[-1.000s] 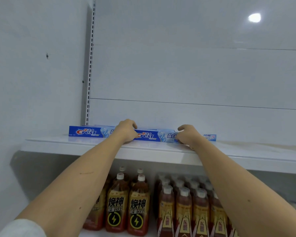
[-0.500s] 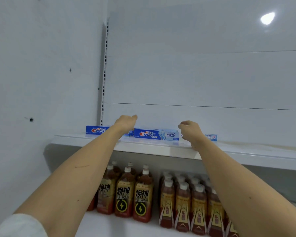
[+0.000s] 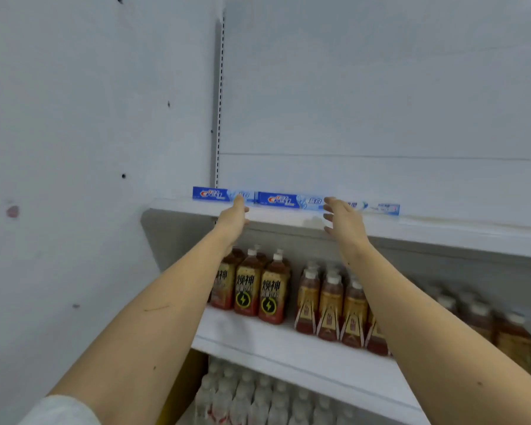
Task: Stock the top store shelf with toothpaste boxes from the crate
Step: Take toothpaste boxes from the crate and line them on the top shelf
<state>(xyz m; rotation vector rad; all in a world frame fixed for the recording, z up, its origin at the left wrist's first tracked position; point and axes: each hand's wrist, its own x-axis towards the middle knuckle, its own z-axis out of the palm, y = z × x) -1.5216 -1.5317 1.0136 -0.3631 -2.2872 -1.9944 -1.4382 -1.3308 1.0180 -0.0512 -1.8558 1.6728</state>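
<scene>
Both hands, left (image 3: 234, 216) and right (image 3: 344, 220), are spread and hold nothing before three toothpaste boxes (image 3: 284, 200) on the top shelf (image 3: 426, 231).

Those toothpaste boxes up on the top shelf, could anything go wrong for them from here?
The toothpaste boxes lie in a row close to the top shelf front edge, so a brush from the open left hand or right hand nearby might knock one off, possibly onto the bottles below.

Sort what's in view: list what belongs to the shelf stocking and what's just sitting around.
Belongs to the job:
toothpaste boxes in a row
top shelf
left hand, open
right hand, open

Just there:
dark drink bottles on the shelf below
clear bottles on the lowest shelf
</scene>
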